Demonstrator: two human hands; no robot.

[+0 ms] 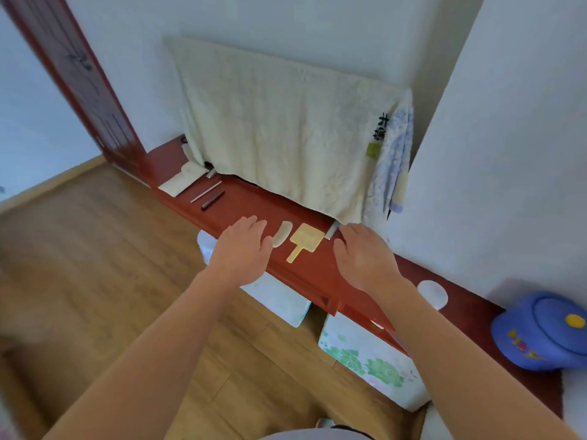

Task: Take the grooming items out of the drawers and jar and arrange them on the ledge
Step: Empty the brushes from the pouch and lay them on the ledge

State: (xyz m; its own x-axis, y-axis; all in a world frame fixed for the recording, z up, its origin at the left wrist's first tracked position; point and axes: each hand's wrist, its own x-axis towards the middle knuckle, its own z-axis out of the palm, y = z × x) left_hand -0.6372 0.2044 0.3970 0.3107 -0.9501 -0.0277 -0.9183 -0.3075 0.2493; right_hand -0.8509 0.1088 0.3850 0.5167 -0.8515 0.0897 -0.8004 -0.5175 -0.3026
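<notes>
**Head view.** The left hand (pixel 241 249) and right hand (pixel 365 255) are held palm-down over the red ledge (pixel 251 201) at frame centre. Their fingers are loosely spread and hold nothing. Between the hands, a pale curved scraper-like piece (pixel 282 233) and a yellow paddle-shaped piece (pixel 305 241) lie side by side, apparently set in a row for display. The left fingertips sit just beside the pale piece. A small white cylinder (pixel 330 231) lies at the right fingertips; contact cannot be told. A slim rod (pixel 206 192) and a dark stick (pixel 213 200) lie parallel at upper left. The blue jar (pixel 540 331) stands lidded at lower right.
</notes>
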